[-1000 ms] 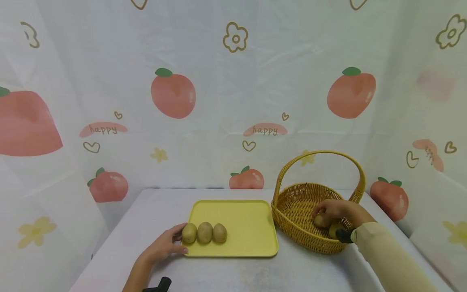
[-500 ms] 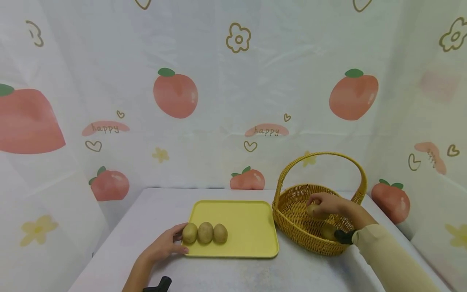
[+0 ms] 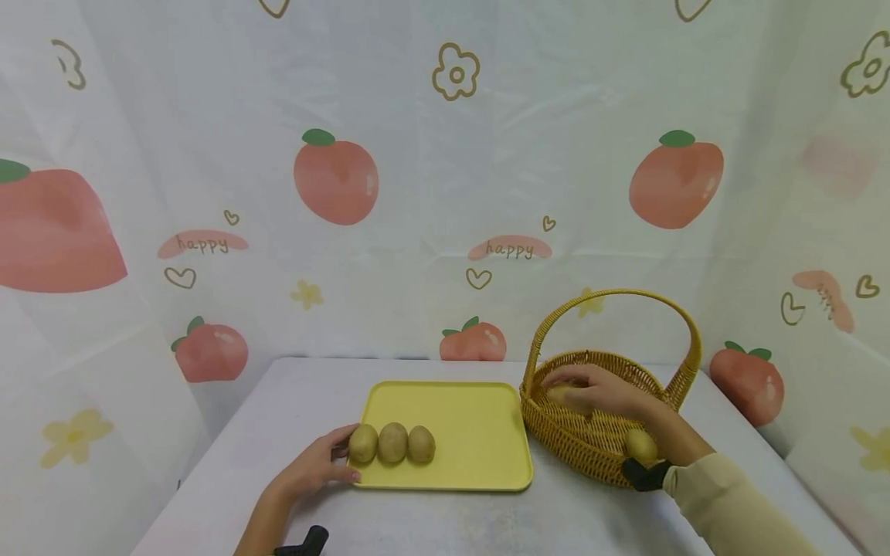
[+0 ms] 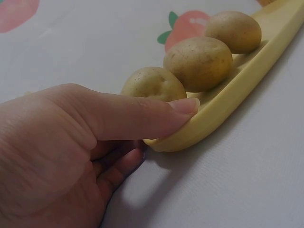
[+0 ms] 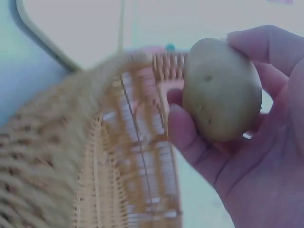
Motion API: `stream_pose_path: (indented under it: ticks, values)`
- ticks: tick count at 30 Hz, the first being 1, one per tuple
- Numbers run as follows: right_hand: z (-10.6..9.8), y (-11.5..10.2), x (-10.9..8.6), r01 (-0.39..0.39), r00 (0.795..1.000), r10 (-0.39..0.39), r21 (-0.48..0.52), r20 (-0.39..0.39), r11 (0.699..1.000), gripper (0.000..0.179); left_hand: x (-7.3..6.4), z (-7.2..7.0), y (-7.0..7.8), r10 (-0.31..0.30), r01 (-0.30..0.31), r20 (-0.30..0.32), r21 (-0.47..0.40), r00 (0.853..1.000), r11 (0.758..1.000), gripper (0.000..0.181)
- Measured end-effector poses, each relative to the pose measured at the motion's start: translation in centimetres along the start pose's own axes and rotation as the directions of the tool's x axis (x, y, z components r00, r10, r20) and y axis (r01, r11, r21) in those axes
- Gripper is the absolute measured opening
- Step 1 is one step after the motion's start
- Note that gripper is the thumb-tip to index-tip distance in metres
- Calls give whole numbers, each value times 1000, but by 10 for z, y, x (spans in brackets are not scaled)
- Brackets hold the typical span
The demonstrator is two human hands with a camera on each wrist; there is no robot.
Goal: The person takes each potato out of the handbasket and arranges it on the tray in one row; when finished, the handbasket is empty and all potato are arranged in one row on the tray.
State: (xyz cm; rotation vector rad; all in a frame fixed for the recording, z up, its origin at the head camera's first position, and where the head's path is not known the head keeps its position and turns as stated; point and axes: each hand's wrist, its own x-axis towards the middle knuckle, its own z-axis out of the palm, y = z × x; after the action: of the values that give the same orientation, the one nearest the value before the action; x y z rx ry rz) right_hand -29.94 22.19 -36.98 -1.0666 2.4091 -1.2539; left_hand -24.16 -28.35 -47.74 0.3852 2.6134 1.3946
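My right hand (image 3: 606, 391) holds a potato (image 5: 221, 90) between thumb and fingers, over the left part of a wicker basket (image 3: 580, 444) with a tall arched handle. Another potato (image 3: 640, 445) lies inside the basket, near its front right wall. On the left, my left hand (image 3: 316, 466) grips the front left corner of a yellow tray (image 3: 480, 436); in the left wrist view its thumb (image 4: 152, 116) lies over the rim, with other fingers curled below. Three potatoes stand in a row at the tray's left: the nearest to that hand (image 3: 363, 444), a middle one (image 3: 393, 442) and a right one (image 3: 421, 444).
The tray and basket stand side by side on a white-covered table (image 3: 424, 521), almost touching. A white curtain (image 3: 410, 301) printed with peaches and flowers closes off the back and sides. The basket's handle (image 3: 619, 293) arches above the right hand's work area.
My right hand has lifted a potato from the basket's floor and carried it left, toward the basket's tray-side wall. My left hand, the tray and its potatoes stay as they were.
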Motion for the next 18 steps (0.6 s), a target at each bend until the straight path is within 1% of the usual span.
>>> stream_pose_path:
  ticks: [3, 5, 6, 9, 11, 13, 16, 18]
  values:
    - [11, -5, 3, 51, 998, -53, 37, 35, 998, 30, 0, 0, 0, 5, -5, 1, 5, 1000, 1000, 91]
    - [19, -10, 6, 54, 997, -57, 69, 44, 996, 30, 0, 0, 0, 10, -10, 3, 6, 1000, 1000, 91]
    - [23, -12, 7, 49, 998, -52, 73, 42, 996, 30, 0, 0, 0, 13, -13, 3, 6, 1000, 1000, 91]
    - [36, -20, 13, 2, 999, -5, 94, 37, 996, 32, 1, 0, 0, 22, -22, 4, 4, 1000, 1000, 91]
    - [44, -23, 18, -43, 999, 41, 64, 29, 997, 39, 1, 0, -1, 22, -22, 4, 2, 1000, 1000, 90]
    - [53, -27, 23, -85, 996, 83, 56, 34, 995, 47, 1, 0, -1, 18, -18, 3, 4, 1000, 1000, 90]
    - [65, -28, 31, -101, 994, 99, 45, 47, 994, 60, 1, 0, -1, 13, -13, 2, 2, 1000, 1000, 89]
    - [73, -27, 36, -88, 995, 86, 35, 54, 996, 66, 1, 0, -1, 14, -14, 3, 3, 1000, 1000, 89]
